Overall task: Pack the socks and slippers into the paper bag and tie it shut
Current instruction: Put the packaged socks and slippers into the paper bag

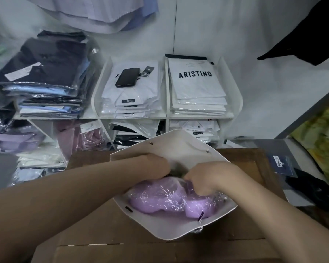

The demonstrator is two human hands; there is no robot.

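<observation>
a white paper bag (171,231) of stiff, smooth card stands open on a brown wooden table (254,158), its mouth pulled into a wide six-sided shape, with small handle holes in the far and near walls. inside it, against the near wall, lie the lilac slippers (165,203), soft, rounded and matte, wrapped in crinkled clear film that catches the light. the right hand (207,177) is down in the bag with its fingers curled, pinching the film on top of the slippers. the left hand (156,164) reaches in from the left; its fingertips are hidden, so i cannot tell how they lie. between the two hands sits a dark blurred thing (176,170), too unclear to name.

flat brown cardboard (103,251) lies nearest the camera. beyond the table a white shelf unit (166,115) holds folded white shirts in glossy plastic sleeves. a black phone (127,77) rests on the left stack; the right stack is topped by a white packet (196,82) printed "aristino" in dark block letters. far left, a leaning pile of dark and blue shirts (44,73) in clear bags.
</observation>
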